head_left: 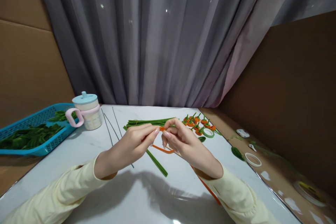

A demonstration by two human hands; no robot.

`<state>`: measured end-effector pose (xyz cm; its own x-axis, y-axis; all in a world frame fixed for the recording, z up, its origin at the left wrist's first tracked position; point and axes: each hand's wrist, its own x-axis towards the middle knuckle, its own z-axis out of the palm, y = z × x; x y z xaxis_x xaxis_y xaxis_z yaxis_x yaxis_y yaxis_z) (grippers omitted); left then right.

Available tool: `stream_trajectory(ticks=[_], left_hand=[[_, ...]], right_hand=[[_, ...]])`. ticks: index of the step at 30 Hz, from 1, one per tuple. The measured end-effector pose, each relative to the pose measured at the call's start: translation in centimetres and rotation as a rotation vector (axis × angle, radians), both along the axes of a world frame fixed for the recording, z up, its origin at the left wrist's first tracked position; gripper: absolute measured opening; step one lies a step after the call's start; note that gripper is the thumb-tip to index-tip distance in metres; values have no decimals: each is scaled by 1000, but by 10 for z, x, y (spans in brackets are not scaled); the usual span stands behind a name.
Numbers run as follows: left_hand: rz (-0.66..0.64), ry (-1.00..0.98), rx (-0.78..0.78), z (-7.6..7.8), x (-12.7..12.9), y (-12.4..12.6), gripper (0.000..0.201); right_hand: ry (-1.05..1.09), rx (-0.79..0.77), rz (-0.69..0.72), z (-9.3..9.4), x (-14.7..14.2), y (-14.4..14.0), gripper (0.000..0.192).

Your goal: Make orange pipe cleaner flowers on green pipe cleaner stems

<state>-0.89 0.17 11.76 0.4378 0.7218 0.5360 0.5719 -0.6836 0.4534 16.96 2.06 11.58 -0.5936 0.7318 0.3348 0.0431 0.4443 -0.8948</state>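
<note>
Orange pipe cleaner point(163, 149) is being pinched, fingers closed, by left hand point(132, 144) and right hand point(183, 141), near the table's point(86, 143) far edge.

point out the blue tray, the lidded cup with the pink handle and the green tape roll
blue tray point(39, 151), head view, on its near rim
lidded cup point(90, 118), head view, on its pale body
green tape roll point(208, 133), head view, on the ring's band

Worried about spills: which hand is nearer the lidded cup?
Left. The left hand sits just right of the lidded cup; the right hand lies farther right, beyond the left.
</note>
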Motion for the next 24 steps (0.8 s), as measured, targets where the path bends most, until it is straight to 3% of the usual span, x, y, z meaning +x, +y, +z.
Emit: stream_trajectory(ticks=[6, 12, 16, 24], left_hand=[[1, -26, 49, 0, 2, -2, 28], [7, -47, 110, 0, 2, -3, 28], [15, -79, 166, -1, 2, -3, 29], [51, -220, 111, 2, 5, -7, 26]], right_hand=[[143, -151, 40, 0, -3, -3, 18], [178, -168, -7, -1, -6, -2, 46], [152, -194, -28, 1, -5, -2, 51], [193, -192, -81, 1, -8, -4, 34]])
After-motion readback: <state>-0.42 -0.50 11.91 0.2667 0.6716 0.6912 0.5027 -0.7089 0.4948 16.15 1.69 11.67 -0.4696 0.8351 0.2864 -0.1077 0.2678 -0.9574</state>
